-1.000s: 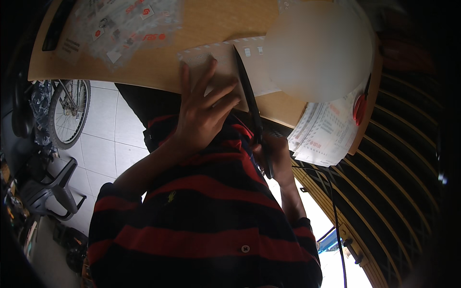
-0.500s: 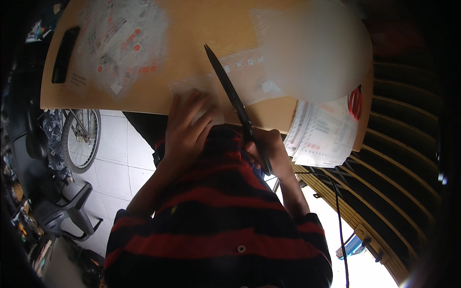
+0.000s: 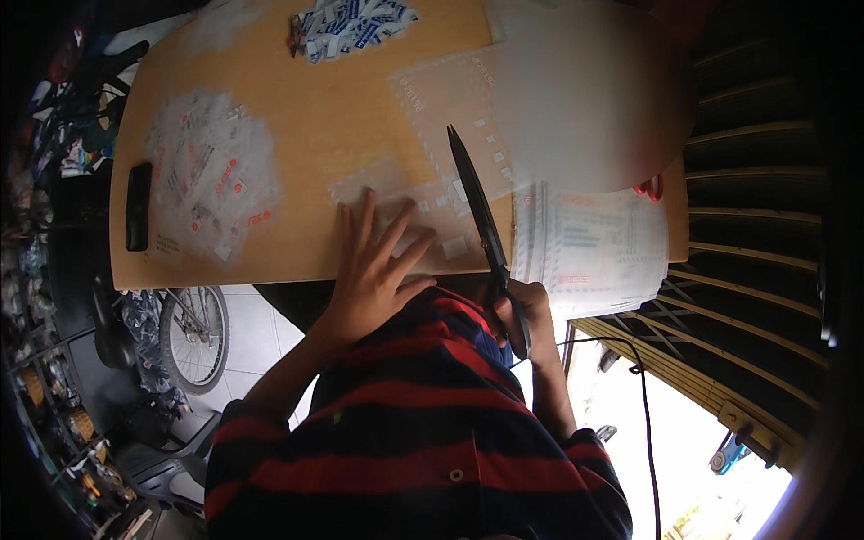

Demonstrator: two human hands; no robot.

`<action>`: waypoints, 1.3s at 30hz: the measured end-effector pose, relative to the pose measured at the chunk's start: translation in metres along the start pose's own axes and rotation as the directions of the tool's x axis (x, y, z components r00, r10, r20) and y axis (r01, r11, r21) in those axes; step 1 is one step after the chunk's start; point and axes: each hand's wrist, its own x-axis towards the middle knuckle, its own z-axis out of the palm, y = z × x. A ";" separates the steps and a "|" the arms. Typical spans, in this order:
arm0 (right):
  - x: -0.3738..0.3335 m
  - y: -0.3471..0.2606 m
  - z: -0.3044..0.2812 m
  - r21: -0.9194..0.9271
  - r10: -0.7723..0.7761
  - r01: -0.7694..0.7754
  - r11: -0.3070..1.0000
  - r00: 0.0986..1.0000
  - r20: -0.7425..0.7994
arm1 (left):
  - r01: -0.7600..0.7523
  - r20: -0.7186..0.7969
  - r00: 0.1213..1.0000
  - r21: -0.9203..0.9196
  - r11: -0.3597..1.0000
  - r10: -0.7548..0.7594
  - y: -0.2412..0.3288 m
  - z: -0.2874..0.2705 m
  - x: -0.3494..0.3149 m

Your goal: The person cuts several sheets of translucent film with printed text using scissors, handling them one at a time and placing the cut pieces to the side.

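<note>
Wooden tabletop [image 3: 306, 117], light brown, across the upper frame; its upper right lies under a pale round blur. At upper left, a pile of clear plastic pieces with red print [image 3: 211, 180]; at top centre, a heap of small blue-and-white packets [image 3: 355, 29]. Right of centre, a stack of white printed sheets [image 3: 589, 238], below a red looped object [image 3: 652, 187], partly hidden. Lower left: a spoked bicycle wheel with black tyre [image 3: 195, 340].

Counts: one pair of scissors, one wheel, one heap of packets; the pieces, packets and sheets overlap too closely to count.

Left hand [image 3: 373, 270]: fingers spread, resting on a clear plastic sheet [image 3: 382, 187] at centre. Right hand [image 3: 533, 315]: closed around the handles of long black scissors [image 3: 475, 193], whose blades, nearly together, point up the frame across the plastic.
</note>
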 end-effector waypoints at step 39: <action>0.061 -0.014 -0.021 -0.075 0.130 -0.115 0.991 0.961 0.243 | 0.305 -0.559 0.774 -0.084 0.949 -0.298 -0.086 -0.071 0.059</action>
